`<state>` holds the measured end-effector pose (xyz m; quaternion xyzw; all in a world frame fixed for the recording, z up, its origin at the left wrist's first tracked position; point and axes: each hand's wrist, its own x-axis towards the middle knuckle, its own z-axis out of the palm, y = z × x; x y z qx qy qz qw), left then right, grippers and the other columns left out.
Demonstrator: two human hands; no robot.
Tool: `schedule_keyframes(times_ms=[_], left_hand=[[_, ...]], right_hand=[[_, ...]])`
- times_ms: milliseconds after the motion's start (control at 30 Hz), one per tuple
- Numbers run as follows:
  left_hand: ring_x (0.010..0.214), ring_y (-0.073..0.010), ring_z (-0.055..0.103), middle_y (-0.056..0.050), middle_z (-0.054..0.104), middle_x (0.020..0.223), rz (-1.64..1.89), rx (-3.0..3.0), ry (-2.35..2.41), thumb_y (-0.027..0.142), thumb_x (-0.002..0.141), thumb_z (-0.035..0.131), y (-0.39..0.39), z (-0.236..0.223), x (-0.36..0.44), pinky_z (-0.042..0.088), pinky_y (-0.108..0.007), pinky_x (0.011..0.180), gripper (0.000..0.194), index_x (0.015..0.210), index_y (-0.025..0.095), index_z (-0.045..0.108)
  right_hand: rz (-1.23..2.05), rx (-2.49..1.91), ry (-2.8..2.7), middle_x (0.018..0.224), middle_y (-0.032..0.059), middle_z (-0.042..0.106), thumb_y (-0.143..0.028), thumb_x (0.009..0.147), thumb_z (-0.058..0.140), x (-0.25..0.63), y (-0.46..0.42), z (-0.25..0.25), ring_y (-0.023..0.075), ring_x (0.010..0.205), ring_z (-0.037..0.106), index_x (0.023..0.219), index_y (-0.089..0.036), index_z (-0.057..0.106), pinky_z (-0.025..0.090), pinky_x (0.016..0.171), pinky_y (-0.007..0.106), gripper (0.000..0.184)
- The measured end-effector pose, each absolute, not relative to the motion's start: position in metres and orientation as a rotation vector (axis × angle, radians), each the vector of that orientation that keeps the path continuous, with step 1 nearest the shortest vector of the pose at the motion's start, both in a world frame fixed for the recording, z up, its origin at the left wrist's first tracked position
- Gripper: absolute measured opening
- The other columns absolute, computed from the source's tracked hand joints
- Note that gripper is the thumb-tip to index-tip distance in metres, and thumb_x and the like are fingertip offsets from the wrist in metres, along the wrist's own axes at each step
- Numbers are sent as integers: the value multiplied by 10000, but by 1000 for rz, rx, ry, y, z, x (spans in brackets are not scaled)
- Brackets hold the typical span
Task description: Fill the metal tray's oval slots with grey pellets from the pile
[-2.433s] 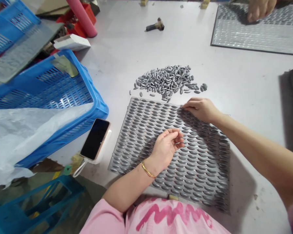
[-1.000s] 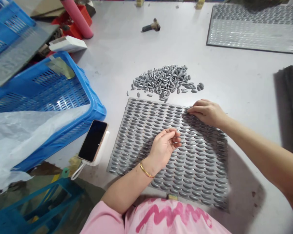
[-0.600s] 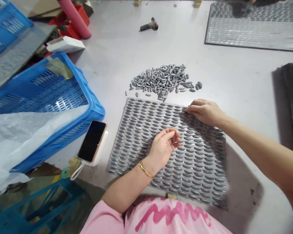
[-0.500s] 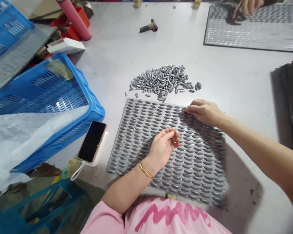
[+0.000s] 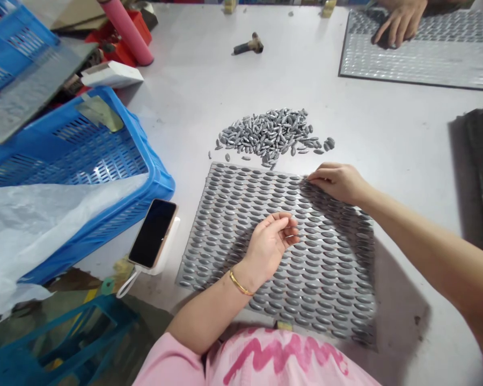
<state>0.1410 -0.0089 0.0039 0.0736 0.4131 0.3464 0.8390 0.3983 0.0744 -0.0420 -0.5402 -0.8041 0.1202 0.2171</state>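
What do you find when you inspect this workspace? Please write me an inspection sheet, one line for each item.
Surface: pale grey table.
Job's things: grey spindle-shaped pieces in a loose heap; more in tight rows on a grey tray just below it.
Clutter: blue plastic crate under a plastic sheet; phone on a white power bank; small dark tool; white box; pink tube.
Grippers: nothing seen. Bare left hand curls above the rows; right hand has fingertips at the tray's upper rows.
Cables: white cable from the power bank.
Surroundings: co-worker's hand over a second tray; dark stacked sheets; blue frame on the floor.
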Motion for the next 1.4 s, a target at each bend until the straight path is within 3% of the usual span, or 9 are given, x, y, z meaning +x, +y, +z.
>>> schedule_keyframes(times_ms=[200,333,533,733,933,1100,1400], left_hand=[[719,-122,611,-44,648,829,750,141,871,150,871,607,-7,5,142,505,-272,709,65,895,133,666],[728,-145,635,-64,655,816,753,67,865,239,933,548,-3,6,143,522,-291,715,178,875,121,669],[903,-241,699,-135,697,955,758,-34,802,439,979,478,4,12,146,537,-396,887,355,894,130,631],[1011,-272,698,-164,694,1054,768,-50,778,552,966,451,7,18,155,499,-439,985,422,945,157,599],[1010,-269,699,-156,690,1040,741,-45,809,547,965,458,4,23,160,500,-430,986,417,944,156,599],[979,-266,708,-143,693,1009,746,-62,812,516,973,462,5,21,158,514,-428,971,389,939,151,593],[957,-269,708,-154,688,1006,770,-73,779,533,958,488,9,20,156,521,-429,940,407,920,145,605]], right_hand=[[321,-1429,-2299,890,56,743,-311,932,529,396,77,-40,192,785,693,874,-246,771,541,725,316,257],[309,-1430,-2323,895,59,739,-312,938,518,398,78,-40,188,779,689,886,-243,768,541,721,314,265],[175,-1519,-2209,897,78,740,-334,947,549,392,59,-21,197,726,676,953,-218,766,516,634,326,247],[353,-1312,-2114,882,66,737,-276,942,598,357,10,5,182,759,677,985,-236,748,537,677,306,161],[117,-1467,-2167,930,78,756,-284,960,550,374,32,-21,225,838,680,976,-236,775,542,729,356,231],[133,-1518,-2322,996,79,752,-240,967,469,390,64,-41,228,902,682,1041,-232,782,544,762,355,322],[189,-1464,-2361,975,75,751,-253,951,471,391,69,-42,225,877,670,1002,-256,787,556,814,383,320]])
